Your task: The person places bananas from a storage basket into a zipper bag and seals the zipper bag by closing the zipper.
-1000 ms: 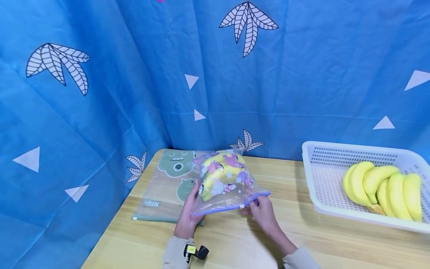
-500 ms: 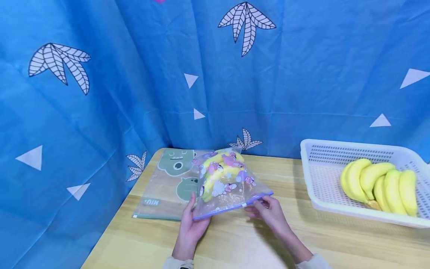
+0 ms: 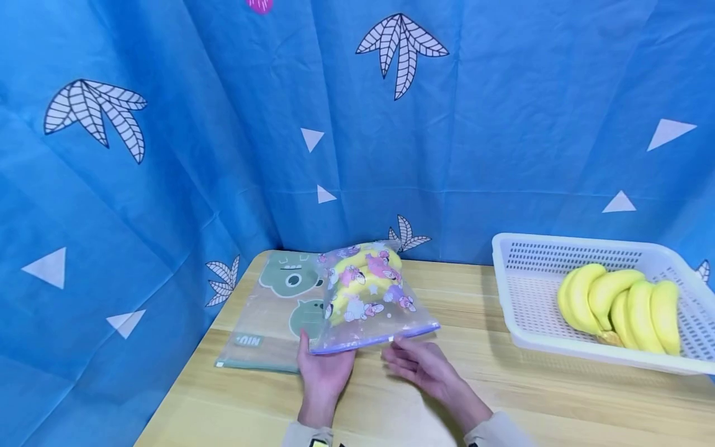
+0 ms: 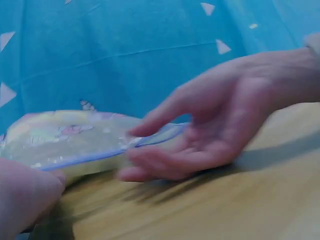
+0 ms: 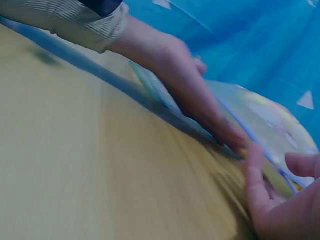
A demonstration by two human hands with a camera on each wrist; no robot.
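Observation:
A clear zip bag (image 3: 368, 335) with pink and purple cartoon prints and a purple zip edge holds yellow bananas (image 3: 363, 279). My left hand (image 3: 326, 375) lies palm up under the bag's near left corner, its fingers hidden beneath and its thumb raised beside the edge. In the right wrist view, that left hand (image 5: 192, 95) reaches straight in below the purple edge. Close to the white zip slider (image 3: 391, 339), my right hand (image 3: 424, 369) has its thumb tip at the edge and fingers loosely spread. The left wrist view shows this right hand (image 4: 210, 120) with thumb and fingers apart.
A flat, clear zip bag with green cartoon prints (image 3: 246, 347) lies on the wooden table (image 3: 234, 403), partly under the filled bag. At the right stands a white basket (image 3: 505, 298) with bunches of bananas (image 3: 614, 304). A blue curtain (image 3: 223, 124) hangs behind the table.
My right hand has left its grip on the purple edge and drawn slightly left and down with loosened fingers. My left hand has slid farther under the bag's near corner.

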